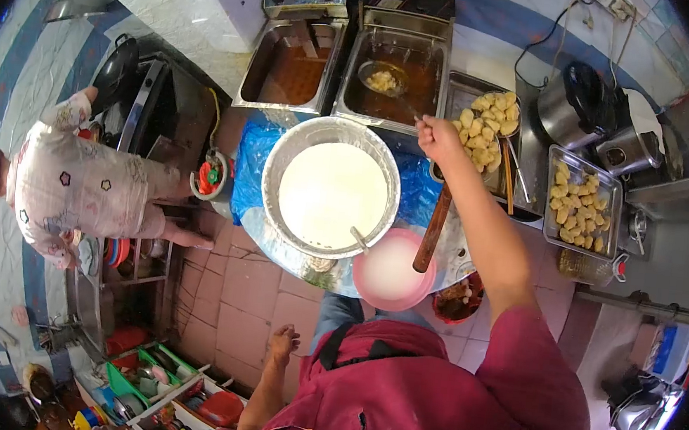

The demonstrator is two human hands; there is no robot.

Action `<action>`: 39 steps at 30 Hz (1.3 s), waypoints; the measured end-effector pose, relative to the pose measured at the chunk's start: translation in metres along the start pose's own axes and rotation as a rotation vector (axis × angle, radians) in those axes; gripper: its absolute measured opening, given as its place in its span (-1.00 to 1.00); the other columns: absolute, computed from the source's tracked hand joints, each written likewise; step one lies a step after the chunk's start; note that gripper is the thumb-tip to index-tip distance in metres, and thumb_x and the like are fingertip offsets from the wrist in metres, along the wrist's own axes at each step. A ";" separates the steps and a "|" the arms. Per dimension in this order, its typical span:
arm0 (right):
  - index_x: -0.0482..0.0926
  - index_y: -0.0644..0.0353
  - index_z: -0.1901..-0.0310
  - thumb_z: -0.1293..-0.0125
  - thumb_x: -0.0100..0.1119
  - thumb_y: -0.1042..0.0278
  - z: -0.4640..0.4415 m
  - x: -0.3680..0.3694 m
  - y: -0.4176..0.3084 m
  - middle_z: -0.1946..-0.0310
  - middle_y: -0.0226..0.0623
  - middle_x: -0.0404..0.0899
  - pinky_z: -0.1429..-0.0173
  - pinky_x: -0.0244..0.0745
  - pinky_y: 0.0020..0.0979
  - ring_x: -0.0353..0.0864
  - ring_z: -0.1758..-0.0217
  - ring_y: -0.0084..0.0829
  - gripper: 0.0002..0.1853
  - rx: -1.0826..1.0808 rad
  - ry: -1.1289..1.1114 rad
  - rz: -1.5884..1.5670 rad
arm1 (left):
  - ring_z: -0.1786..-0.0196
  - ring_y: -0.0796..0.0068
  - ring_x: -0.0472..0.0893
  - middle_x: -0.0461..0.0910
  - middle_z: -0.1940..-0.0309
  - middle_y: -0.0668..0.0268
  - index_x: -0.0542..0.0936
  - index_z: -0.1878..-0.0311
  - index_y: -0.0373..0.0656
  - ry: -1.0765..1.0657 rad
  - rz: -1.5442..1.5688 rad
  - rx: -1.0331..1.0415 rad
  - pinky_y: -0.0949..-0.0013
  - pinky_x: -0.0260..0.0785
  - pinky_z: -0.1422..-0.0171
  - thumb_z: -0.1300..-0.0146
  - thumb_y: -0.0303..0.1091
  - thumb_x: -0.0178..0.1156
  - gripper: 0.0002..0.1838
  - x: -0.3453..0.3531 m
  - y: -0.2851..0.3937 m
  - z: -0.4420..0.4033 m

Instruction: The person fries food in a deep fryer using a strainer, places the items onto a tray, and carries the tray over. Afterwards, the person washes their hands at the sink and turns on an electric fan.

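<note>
The right hand pinches the handle of a skimmer holding pale pieces over the far right-hand fryer, while the left hand hangs near, loosely half-curled.

Just ahead of the right hand, the ladle was silver-grey over reddish-brown oil, while beside that hand the food pieces were golden yellow and the wooden handle a warm red-brown. Ahead of the left hand, the batter was creamy white, the bowl pink and the sheet bright blue. Around the left hand the floor tiles were dusky pink, and farther off the co-worker's top was pale, dotted with dark and yellow flower-like motifs.
</note>
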State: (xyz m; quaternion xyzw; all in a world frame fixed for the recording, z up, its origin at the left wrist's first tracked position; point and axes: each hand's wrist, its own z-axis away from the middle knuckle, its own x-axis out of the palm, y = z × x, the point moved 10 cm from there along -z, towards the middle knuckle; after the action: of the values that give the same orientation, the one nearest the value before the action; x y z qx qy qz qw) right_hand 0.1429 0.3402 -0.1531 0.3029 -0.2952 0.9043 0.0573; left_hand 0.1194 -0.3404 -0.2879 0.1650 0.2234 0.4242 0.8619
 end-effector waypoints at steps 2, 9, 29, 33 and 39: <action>0.39 0.27 0.27 -0.37 -0.07 0.44 -0.014 0.015 -0.012 0.51 -0.34 0.40 0.66 0.09 -0.64 0.24 0.63 -0.66 -0.90 0.007 -0.137 0.010 | 0.48 0.48 0.55 0.60 0.37 0.25 0.49 -0.03 -0.13 -0.011 0.007 0.022 0.46 0.37 0.46 -0.32 -0.16 0.12 -0.68 -0.001 0.003 -0.004; 0.43 0.27 0.14 -0.35 0.00 0.40 0.011 -0.020 -0.069 0.51 -0.35 0.45 0.65 0.06 -0.65 0.24 0.64 -0.67 -0.86 -0.168 -0.107 0.298 | 0.48 0.47 0.55 0.60 0.37 0.23 0.51 -0.01 -0.13 0.019 0.042 0.036 0.45 0.37 0.46 -0.33 -0.17 0.11 -0.70 -0.008 -0.006 -0.009; 0.48 0.24 0.24 -0.33 0.00 0.36 0.081 -0.025 -0.017 0.56 -0.41 0.44 0.64 0.09 -0.62 0.23 0.66 -0.67 -0.86 -0.153 -0.086 0.676 | 0.51 0.50 0.53 0.58 0.38 0.25 0.50 -0.02 -0.12 0.002 0.035 -0.004 0.46 0.35 0.49 -0.33 -0.17 0.11 -0.70 0.000 0.002 -0.007; 0.44 0.24 0.21 -0.31 0.05 0.42 0.045 -0.023 -0.001 0.50 -0.31 0.45 0.68 0.08 -0.64 0.25 0.64 -0.67 -0.90 -0.002 -0.115 0.262 | 0.49 0.49 0.53 0.58 0.38 0.25 0.50 -0.02 -0.11 -0.026 0.016 0.013 0.45 0.35 0.48 -0.34 -0.18 0.10 -0.71 -0.001 0.001 -0.007; 0.46 0.27 0.11 -0.32 0.01 0.42 0.039 -0.006 -0.072 0.48 -0.28 0.48 0.60 0.21 -0.57 0.35 0.58 -0.57 -0.83 -0.226 -0.105 0.528 | 0.49 0.48 0.53 0.59 0.38 0.25 0.50 -0.01 -0.14 0.026 0.014 0.005 0.43 0.35 0.47 -0.34 -0.19 0.10 -0.72 -0.009 -0.003 -0.002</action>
State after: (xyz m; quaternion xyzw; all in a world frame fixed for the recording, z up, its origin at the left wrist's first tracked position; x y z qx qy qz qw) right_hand 0.1878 0.3775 -0.0954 0.2536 -0.4653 0.8325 -0.1618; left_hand 0.1152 -0.3494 -0.2886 0.1632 0.2345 0.4316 0.8556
